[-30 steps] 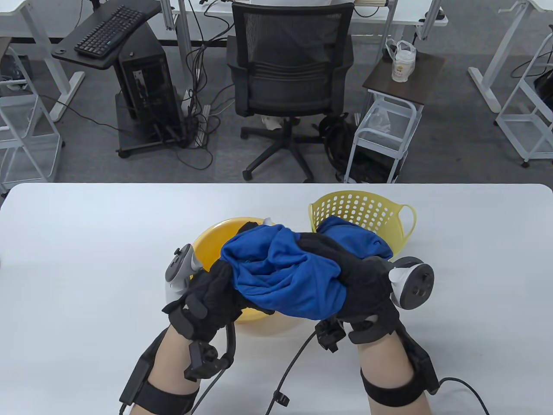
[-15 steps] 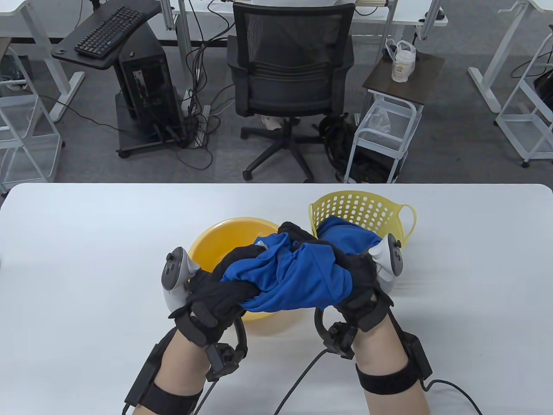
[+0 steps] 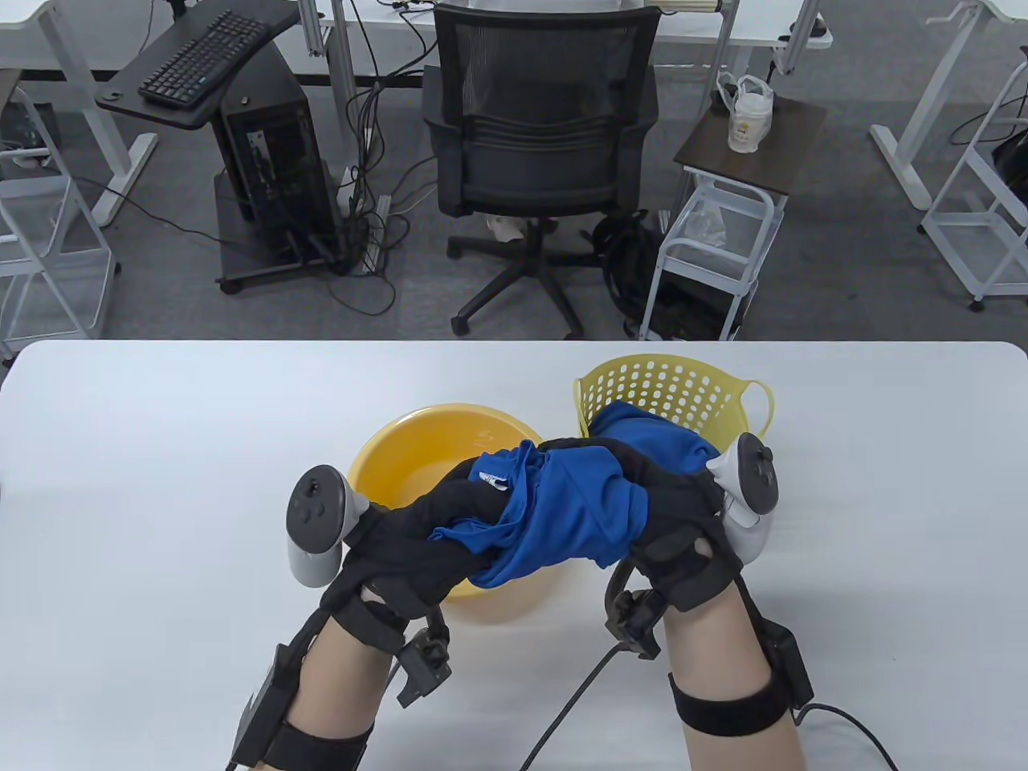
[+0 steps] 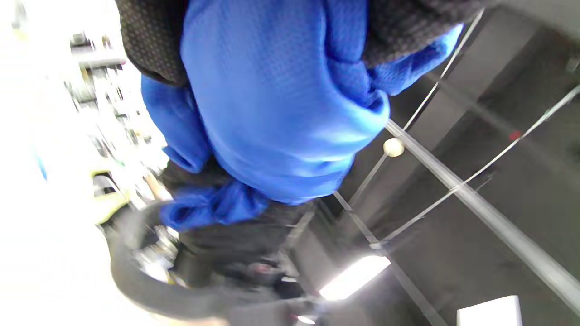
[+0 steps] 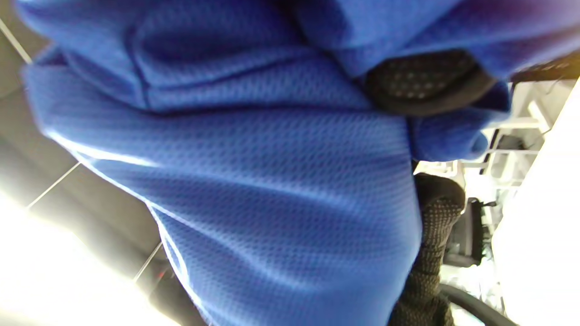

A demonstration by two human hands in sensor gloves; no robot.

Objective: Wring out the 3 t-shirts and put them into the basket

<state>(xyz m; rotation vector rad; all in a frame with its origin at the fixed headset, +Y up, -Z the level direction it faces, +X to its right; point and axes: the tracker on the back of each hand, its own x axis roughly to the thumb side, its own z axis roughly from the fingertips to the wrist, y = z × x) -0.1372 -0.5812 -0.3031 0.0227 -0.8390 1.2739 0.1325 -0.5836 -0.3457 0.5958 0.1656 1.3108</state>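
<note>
Our left hand curls tight round the near-left end of the blue t-shirt, and beneath it sits the yellow basin on the white counter. The shirt hangs in the air over the basin's right side, twisted into a thick rope between our hands. It is a fine mesh knit, bright blue, with a small white label showing near the left end. We judge it soft and limp, probably heavy with water and a bit slippery, so it is best gripped at the two ends of the twist. Our right hand clamps the other end. Just behind it stands the pale yellow basket, already holding another blue shirt.
</note>
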